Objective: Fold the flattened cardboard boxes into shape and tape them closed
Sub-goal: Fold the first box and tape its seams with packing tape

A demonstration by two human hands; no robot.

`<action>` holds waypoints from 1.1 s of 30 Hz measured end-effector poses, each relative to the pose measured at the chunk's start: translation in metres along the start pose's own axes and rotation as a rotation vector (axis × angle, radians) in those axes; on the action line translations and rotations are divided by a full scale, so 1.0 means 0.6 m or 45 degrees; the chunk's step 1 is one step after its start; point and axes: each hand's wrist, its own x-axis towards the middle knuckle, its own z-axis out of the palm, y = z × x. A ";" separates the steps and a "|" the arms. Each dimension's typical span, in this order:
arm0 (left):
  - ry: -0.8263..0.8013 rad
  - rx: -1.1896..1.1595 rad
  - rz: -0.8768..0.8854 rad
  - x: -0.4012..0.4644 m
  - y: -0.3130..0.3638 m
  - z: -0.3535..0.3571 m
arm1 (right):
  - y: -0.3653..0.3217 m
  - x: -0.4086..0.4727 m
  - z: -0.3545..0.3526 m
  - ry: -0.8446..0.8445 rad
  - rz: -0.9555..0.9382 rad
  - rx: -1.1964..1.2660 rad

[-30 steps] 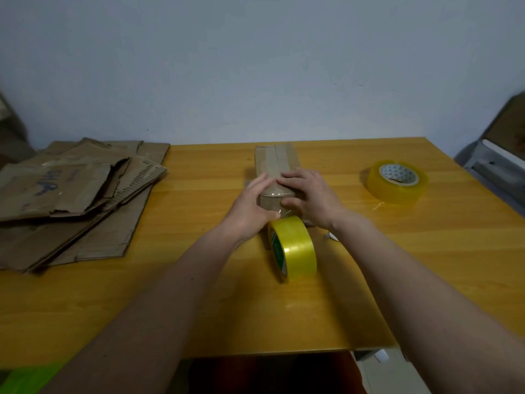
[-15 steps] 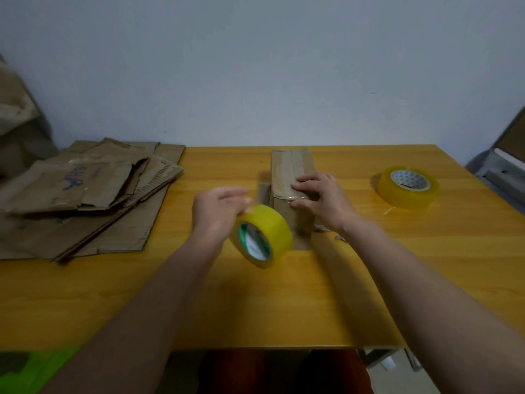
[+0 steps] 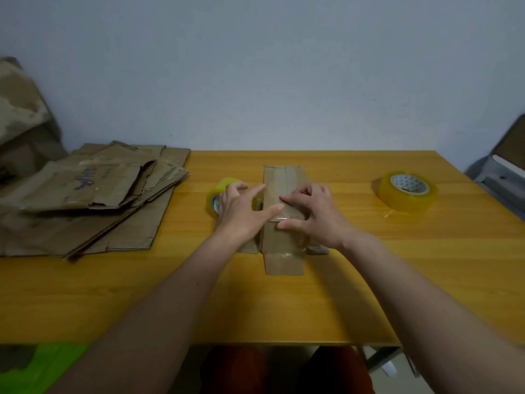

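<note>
Both hands work on the small cardboard box (image 3: pixel 284 194) (flaps open at its near end): the left hand (image 3: pixel 241 214) lies flat, fingers straight, and the right hand (image 3: pixel 315 214) presses curled fingertips on its top, a tape roll (image 3: pixel 218 194) just left.

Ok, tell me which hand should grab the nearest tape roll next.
Left. The left hand lies right over the roll beside the box; the right hand is pressing tape on the box.
</note>
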 end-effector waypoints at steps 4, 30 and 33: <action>-0.050 0.041 -0.044 0.006 -0.004 -0.013 | -0.001 -0.002 -0.016 -0.167 -0.012 -0.119; -0.238 0.289 0.015 0.023 -0.017 -0.027 | -0.010 0.139 0.023 -0.368 0.055 -0.600; -0.243 0.296 0.011 0.023 -0.018 -0.030 | -0.004 0.160 0.036 -0.266 0.036 -0.577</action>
